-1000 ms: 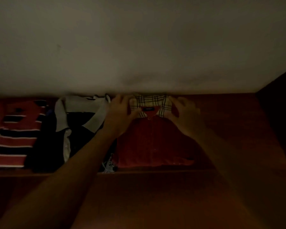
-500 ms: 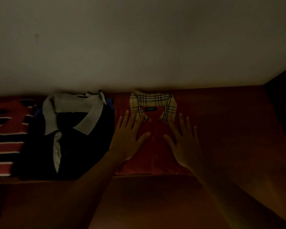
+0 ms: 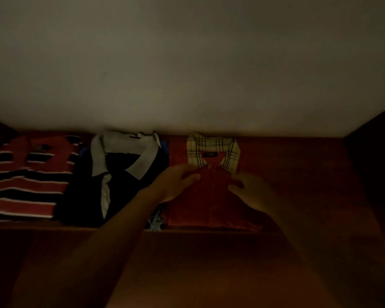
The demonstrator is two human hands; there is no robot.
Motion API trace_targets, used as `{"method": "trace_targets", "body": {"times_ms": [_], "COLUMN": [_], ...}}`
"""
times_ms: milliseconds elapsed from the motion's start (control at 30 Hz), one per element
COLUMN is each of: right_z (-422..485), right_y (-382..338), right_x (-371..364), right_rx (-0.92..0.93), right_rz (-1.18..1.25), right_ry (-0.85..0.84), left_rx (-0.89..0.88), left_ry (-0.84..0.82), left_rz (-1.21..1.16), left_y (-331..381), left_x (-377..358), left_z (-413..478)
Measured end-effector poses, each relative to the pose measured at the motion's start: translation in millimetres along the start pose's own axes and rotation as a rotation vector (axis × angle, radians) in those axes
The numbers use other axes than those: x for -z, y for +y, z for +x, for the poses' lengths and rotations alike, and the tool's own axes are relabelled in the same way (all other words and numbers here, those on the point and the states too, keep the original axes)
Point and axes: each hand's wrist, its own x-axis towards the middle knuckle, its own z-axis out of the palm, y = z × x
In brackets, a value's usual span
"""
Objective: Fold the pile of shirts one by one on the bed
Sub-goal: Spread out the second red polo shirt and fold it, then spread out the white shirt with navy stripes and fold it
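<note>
Both arms outstretched, left hand (image 3: 173,185) and right hand (image 3: 253,194) close together, fingers loosely curved.

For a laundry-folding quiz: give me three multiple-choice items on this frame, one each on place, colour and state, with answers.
1. Where in the row does the red shirt with the plaid collar lie? A left end; B middle; C right end.
2. What colour is the collar of the dark shirt? A light grey; B green; C plaid.
3. The red shirt is: A folded; B hanging; C crumpled.
Answers: C, the striped shirt and dark shirt lie to its left; A, it shows pale against the dark cloth; A, it lies as a neat rectangle with the left hand and right hand on it.
</note>
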Motion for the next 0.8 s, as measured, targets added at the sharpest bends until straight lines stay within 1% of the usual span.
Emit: {"method": "trace_targets", "body": {"times_ms": [67, 167, 200, 267, 333, 400, 433, 533, 633, 800], "right_z": [-35, -100, -124, -174, -221, -266, -288, -353, -420, -551], "right_y": [-32, -100, -127, -188, -243, -292, -314, -374, -429, -533], "right_x": [28, 69, 82, 107, 120, 119, 115, 91, 51, -39], "right_rx": [0.079, 0.205, 0.255, 0.343, 0.419, 0.501, 0.545, 0.646, 0.771, 1.022], "right_rz": [0.101, 0.159, 0.173, 0.202, 0.215, 0.191, 0.167, 0.107, -0.015, -0.22], "right_ry": [-0.026, -0.013, 0.0, -0.012, -0.057, -0.11, -0.129, -0.207, -0.281, -0.444], "left_rx": [0.04, 0.101, 0.125, 0.173, 0.18, 0.21, 0.241, 0.406, 0.572, 0.775], "left_ry": [0.016, 0.059, 0.109, 0.265, 0.411, 0.505, 0.531, 0.63, 0.787, 1.066], "left_rz": [-0.136, -0.175, -0.188, -0.222, -0.236, -0.231, -0.228, -0.266, -0.254, -0.399], "left_y": [17, 49, 62, 89, 112, 125, 127, 125, 120, 129], "left_x": [31, 85, 105, 140, 165, 179, 181, 175, 154, 94], "left_z": [-54, -158, -195, -273, -346, -422, -459, -574, -695, -909]}}
